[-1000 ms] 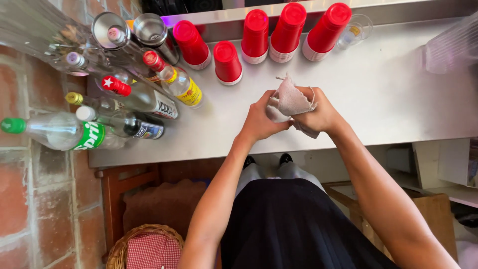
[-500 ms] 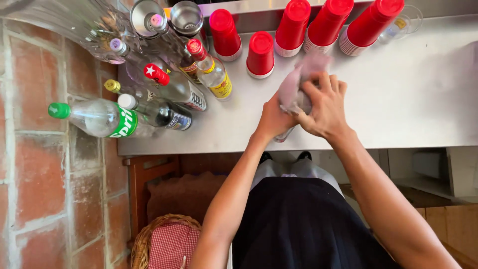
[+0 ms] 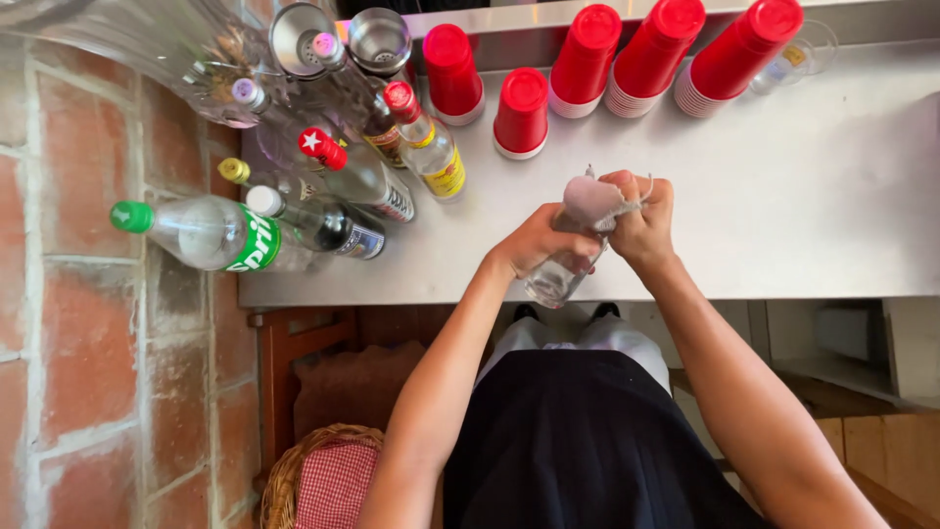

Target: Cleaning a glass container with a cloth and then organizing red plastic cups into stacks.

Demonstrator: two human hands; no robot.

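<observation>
A single head-worn camera looks steeply down from just above the person's own forearms, close over the pale grey metal counter (image 3: pixel 803 216), taking in the red brick wall (image 3: pixel 88 323) at left and the floor below.

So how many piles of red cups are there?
5 red cup stacks along the counter's back: two short, three taller. More may lie beyond the frame.

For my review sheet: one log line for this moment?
left hand: holds clear glass | right hand: cloth in glass | counter
</observation>
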